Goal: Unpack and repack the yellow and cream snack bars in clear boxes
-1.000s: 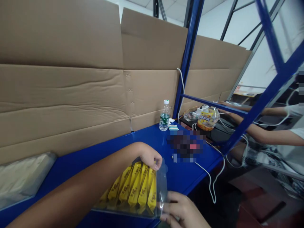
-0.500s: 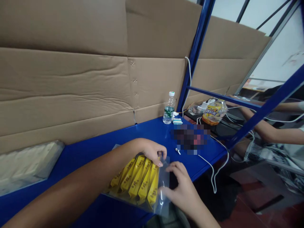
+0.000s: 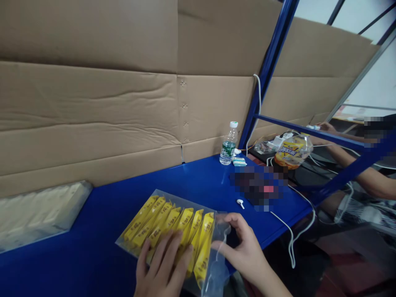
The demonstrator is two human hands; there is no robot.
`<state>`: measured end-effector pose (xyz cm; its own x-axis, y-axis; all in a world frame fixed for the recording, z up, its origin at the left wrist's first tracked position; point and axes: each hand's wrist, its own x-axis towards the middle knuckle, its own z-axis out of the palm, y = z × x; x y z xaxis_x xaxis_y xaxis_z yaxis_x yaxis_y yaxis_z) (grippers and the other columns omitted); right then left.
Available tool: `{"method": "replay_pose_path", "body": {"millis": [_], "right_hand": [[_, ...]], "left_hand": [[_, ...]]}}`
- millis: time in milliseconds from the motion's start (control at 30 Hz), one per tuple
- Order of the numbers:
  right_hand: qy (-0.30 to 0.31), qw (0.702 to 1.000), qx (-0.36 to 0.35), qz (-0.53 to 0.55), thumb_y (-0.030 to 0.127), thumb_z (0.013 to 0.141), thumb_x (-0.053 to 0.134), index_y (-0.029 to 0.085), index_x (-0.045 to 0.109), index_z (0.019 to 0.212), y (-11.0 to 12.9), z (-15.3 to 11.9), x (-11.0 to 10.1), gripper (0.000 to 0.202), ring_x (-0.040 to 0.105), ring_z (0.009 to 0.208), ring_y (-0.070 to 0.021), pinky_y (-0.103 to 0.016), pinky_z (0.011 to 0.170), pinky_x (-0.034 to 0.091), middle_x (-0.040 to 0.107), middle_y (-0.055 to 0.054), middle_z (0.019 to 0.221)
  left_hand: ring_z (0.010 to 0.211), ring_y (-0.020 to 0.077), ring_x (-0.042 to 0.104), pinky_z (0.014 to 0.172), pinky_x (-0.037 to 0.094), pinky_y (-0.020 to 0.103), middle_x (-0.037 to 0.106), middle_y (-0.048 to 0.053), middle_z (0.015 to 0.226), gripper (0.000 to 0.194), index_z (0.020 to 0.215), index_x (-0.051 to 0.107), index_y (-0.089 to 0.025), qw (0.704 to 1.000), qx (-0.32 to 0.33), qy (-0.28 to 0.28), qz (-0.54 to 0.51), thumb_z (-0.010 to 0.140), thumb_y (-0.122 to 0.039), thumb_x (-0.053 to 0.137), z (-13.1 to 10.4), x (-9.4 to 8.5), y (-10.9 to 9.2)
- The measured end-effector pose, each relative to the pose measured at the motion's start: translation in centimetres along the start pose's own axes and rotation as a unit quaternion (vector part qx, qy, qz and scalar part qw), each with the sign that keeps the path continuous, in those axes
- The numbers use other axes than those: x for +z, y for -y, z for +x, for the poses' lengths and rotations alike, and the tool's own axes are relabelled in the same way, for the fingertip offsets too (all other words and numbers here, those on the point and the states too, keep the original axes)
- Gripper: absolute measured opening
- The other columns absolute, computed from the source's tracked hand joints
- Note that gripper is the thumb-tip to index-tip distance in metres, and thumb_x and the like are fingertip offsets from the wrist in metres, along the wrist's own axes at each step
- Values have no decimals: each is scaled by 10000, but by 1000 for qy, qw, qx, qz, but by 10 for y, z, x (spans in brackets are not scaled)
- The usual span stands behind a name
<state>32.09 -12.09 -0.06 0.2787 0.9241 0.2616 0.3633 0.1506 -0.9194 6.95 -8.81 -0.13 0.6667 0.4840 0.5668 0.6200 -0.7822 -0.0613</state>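
A clear plastic box holds a row of several yellow packets with dark print, tilted on the blue table. My left hand lies over the near side of the packets, fingers spread and stretched out. At the box's right end, my right hand has its thumb and curled fingers around a clear plastic flap. The tips of some right fingers are hidden behind the plastic.
On the blue table stand a water bottle and a small packet, with a white earbud nearby. A wrapped white pack is at left. Blue frame bars, white cables and another person's arm are right.
My left hand has moved from the box's upper right edge down to its near side, with fingers now spread. The view has shifted slightly left. My right hand stays at the flap.
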Motion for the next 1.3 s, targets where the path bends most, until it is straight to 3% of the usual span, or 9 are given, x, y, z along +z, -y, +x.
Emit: {"method": "replay_pose_path", "body": {"millis": [133,333,533,667,767,933,1033,1167,1300], "right_hand": [[12,1000,-16,-11,298,780,774,226,592,998,7,-7,2,293,671,1005,-245,-366,903,537,708,-75,1070],[149,978,-130,-63,182,906,589,224,672,1061,21,-19,0,181,637,1125,-241,-384,932,552,638,-122,1229],[231,929,-233,-174,138,934,523,221,697,1090,26,-11,17,247,203,1506,-353,-585,1130,376,191,-73,1658],[279,891,-299,-198,84,938,456,177,644,1204,33,-6,38,338,243,1494,-305,-535,1144,396,368,-93,1591],[286,868,-331,-233,76,940,438,145,625,1235,37,-5,45,357,275,1476,-314,-528,1117,426,418,-105,1562],[284,822,-388,-306,77,930,440,123,622,1247,41,-7,40,368,333,1450,-352,-572,1067,426,434,-128,1554],[284,802,-428,-305,95,936,443,95,610,1257,43,-9,36,362,357,1449,-334,-531,1051,443,467,-157,1526],[291,818,-421,-262,106,909,465,131,638,1111,47,-9,33,267,362,1458,-295,-473,1070,442,507,-144,1498],[298,842,-390,-225,139,879,518,161,604,1057,52,-5,30,199,441,1413,-264,-440,1059,468,580,-134,1430]], "left_hand": [[1241,332,568,1210,31,554,651,117,1342,553,1296,583,-294,1000,-16,-8,20,790,-507,640,-6,4,-6],[1441,313,352,1221,140,527,499,127,1488,561,1368,537,-175,1000,12,17,-16,820,-242,636,-31,-35,17],[1382,325,395,1054,446,491,452,160,1418,462,1309,575,-208,993,-95,3,-70,876,-50,606,-52,-55,22],[962,168,592,775,527,269,547,88,1063,145,957,616,-160,968,-210,-129,-52,854,-86,686,-57,-52,18],[729,94,566,632,482,212,527,5,852,254,706,522,-184,941,-279,-168,-86,835,-142,736,-61,-49,16],[834,122,628,694,550,249,568,49,1105,63,834,702,-223,939,-279,-168,-106,847,-166,725,-65,-50,19],[959,167,622,779,559,291,553,67,1099,151,753,639,-194,949,-238,-188,-81,822,-93,727,-64,-52,19],[901,137,614,759,532,249,523,9,885,410,669,418,-187,948,-197,-242,-59,741,27,760,-60,-50,14],[895,141,602,725,520,260,571,24,946,407,758,434,-189,951,-174,-254,-38,726,27,778,-60,-48,14]]}}
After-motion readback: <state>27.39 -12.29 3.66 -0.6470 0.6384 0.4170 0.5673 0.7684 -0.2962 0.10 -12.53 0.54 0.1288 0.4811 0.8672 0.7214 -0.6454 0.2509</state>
